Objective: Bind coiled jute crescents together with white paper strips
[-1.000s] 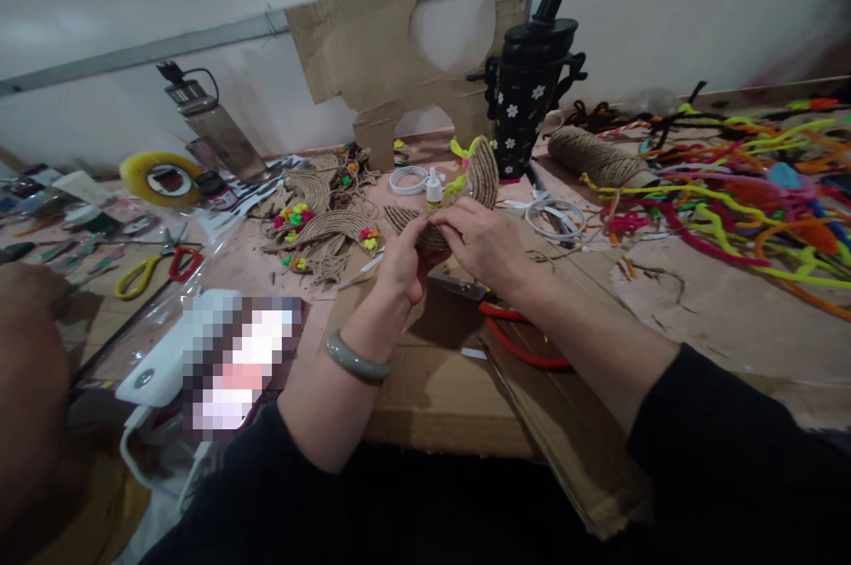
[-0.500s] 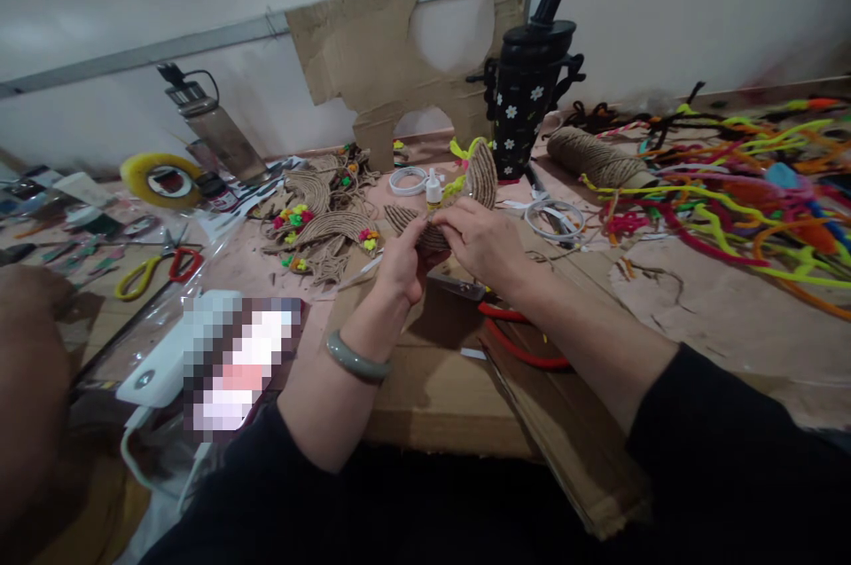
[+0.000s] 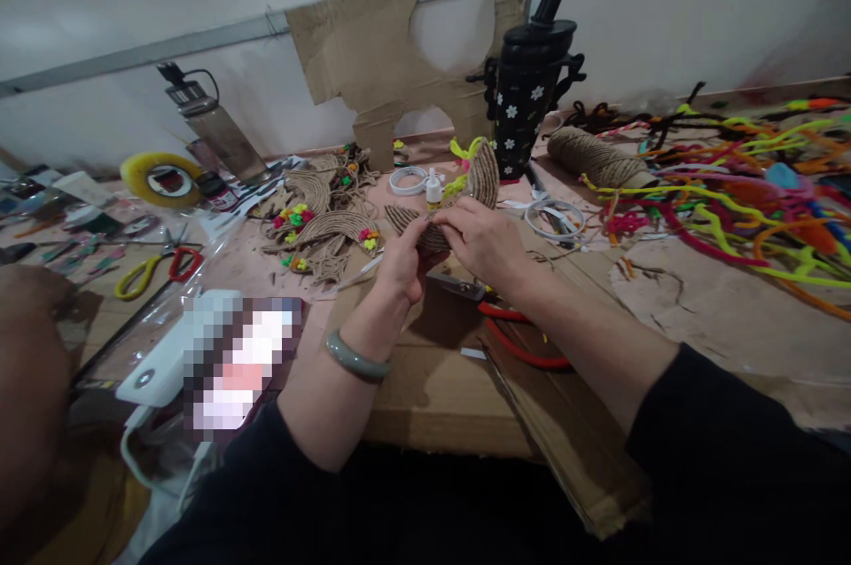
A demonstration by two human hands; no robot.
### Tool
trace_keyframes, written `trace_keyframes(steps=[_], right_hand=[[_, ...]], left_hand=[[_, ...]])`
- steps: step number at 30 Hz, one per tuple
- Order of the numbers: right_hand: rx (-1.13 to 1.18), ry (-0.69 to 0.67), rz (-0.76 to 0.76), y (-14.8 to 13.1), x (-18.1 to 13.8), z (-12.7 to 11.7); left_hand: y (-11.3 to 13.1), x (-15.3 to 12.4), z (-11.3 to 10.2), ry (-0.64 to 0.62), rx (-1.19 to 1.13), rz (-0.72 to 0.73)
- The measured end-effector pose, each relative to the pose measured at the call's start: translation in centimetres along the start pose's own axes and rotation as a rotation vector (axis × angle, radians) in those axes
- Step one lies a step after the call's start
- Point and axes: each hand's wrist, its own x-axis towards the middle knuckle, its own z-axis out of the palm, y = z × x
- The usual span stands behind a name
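Observation:
Between my two hands is a crescent of coiled brown twine (image 3: 484,175), with yellow and pink trim on its upper tip. My left hand (image 3: 402,265), a bangle on its wrist, grips the crescent's lower part from below. The fingers of my right hand (image 3: 480,239) pinch the same piece from above, near its middle, and cover part of it. Just behind stands a small white glue bottle (image 3: 433,191). Beneath my hands lie red-handled scissors (image 3: 525,350) on cardboard (image 3: 425,410). Similar twine crescents (image 3: 339,226) with bright knots lie to the left.
At the back are a black flowered tumbler (image 3: 511,117), a water bottle (image 3: 222,135) and a twine spool (image 3: 595,159). Pipe cleaners (image 3: 745,192) tangle at right. Left are a tape roll (image 3: 143,179), other scissors (image 3: 143,277), a power bank (image 3: 179,357), a phone (image 3: 249,365) and another person's arm (image 3: 30,370).
My hands and the twine crescent hold almost the same position. The other person's hand at the far left has shifted slightly.

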Motion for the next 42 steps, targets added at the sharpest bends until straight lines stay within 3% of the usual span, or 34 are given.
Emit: trace_keyframes(steps=[15, 23, 34, 42], right_hand=[[-0.027, -0.036, 0.011, -0.3, 0.1, -0.3], [-0.045, -0.057, 0.018, 0.0, 0.3, -0.8], [-0.067, -0.107, 0.022, 0.4, 0.5, -1.4], [-0.078, -0.161, 0.008, 0.0, 0.6, -2.0]], left_hand=[[-0.1, 0.1, 0.1, -0.024, -0.027, 0.011], [-0.5, 1.0, -0.9, 0.042, 0.078, 0.067], [0.1, 0.4, -0.3, 0.116, 0.106, 0.132], [0.2, 0.5, -0.4, 0.099, 0.12, 0.13]])
